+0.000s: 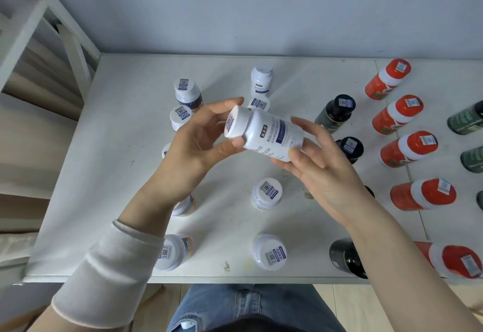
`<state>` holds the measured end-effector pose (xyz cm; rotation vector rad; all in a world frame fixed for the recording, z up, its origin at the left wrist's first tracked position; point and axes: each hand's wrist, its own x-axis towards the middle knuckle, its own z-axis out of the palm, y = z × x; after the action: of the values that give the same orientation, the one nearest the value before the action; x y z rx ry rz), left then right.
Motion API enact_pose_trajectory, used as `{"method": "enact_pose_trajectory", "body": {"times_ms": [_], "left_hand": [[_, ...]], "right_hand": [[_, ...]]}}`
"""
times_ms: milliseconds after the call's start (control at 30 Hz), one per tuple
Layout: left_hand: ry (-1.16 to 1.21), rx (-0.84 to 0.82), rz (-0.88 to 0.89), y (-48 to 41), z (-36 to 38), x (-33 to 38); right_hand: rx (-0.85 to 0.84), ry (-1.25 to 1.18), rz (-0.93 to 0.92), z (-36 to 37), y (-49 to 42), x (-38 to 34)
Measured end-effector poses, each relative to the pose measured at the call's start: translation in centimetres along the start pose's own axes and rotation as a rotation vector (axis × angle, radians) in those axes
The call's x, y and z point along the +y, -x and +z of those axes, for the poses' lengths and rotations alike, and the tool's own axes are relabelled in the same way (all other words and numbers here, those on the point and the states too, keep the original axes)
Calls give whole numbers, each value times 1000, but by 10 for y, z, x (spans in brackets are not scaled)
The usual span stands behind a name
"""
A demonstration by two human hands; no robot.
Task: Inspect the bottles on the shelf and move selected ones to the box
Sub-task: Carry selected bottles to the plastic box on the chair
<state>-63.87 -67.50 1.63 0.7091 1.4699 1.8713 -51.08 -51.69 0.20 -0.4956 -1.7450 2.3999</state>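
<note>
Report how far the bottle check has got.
Done: cannot tell; no box in view. In hand: one white bottle, held on its side above the shelf by the left hand at its cap and the right hand at its base. Left: other white bottles, dark bottles and red-capped bottles stand there.

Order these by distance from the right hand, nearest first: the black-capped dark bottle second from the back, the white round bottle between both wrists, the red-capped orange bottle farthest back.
From the right hand:
1. Black-capped dark bottle, right behind the hand.
2. White round bottle, left of its wrist.
3. Red-capped orange bottle, back right corner.
</note>
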Motion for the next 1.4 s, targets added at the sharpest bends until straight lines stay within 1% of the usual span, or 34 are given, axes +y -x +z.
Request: {"method": "enact_pose_trajectory", "body": {"times_ms": [67,133,300,367,467,533,600,667,767,900,1067,1233,1300,1333,1400], "left_hand": [[35,-31,-9,1,-3,-5],[114,7,-80,1,-1,-11],[387,54,-277,-3,10,-19],[388,97,-306,-9,12,-18],[259,124,-305,-20,12,-17],[193,114,-303,-27,11,-14],[105,92,-281,-32,8,-13],[-70,32,-226,-35,7,-15],[-367,-90,-175,-38,8,-24],[-657,-95,-90,-42,11,-42],[-779,-138,-83,-45,10,-61],[-846,-107,-100,-43,12,-67],[-874,-122,-126,-43,13,-63],[-908,-151,-146,-44,12,-59],[-1068,-210,-199,-47,3,-44]], "right_hand": [[38,-41,8,1,1,-1],[106,-20,-33,7,2,-3],[390,302,-251,32,-2,-7],[450,467,-271,37,-2,-4],[482,657,-226,36,-2,6],[456,704,-192,31,-2,11],[371,766,-154,22,-2,10],[285,866,-124,11,-3,5],[240,1083,-138,-3,-10,-8],[143,1396,-39,-13,-27,-22],[54,1581,-5,-12,-42,-24],[32,1613,-8,-10,-49,-26],[16,1622,1,-11,-51,-27],[7,1634,6,-12,-52,-27],[-7,1681,14,-14,-55,-28]]}}
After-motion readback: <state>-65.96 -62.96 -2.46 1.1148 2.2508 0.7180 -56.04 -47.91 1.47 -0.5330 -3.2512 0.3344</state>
